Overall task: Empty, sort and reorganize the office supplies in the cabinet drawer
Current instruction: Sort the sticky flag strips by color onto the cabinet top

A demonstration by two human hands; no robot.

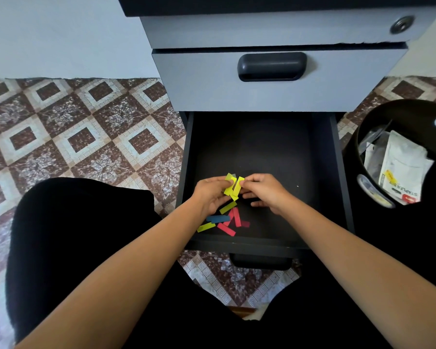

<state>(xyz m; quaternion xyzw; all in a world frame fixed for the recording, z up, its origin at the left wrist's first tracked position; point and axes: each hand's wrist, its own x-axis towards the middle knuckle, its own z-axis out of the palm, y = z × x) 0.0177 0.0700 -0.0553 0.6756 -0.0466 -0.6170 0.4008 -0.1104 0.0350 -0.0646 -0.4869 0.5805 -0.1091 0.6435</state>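
Observation:
The bottom drawer (325, 177) of the grey cabinet stands pulled out, its inside black. Above its front part my left hand (210, 193) pinches a small bunch of yellow paper strips (230, 188). My right hand (263, 191) pinches the same bunch from the right side with thumb and forefinger. Below the hands, loose strips lie on the drawer floor: several red strips (233, 221), a blue strip (218, 219) and two yellow strips (205, 227).
A black round bin (400, 114) stands right of the drawer, holding a white staples packet (404, 170) and clear wrappers. The shut grey middle drawer (272, 66) with a black handle overhangs the back. Patterned floor tiles lie to the left; my dark-clad knees frame the drawer.

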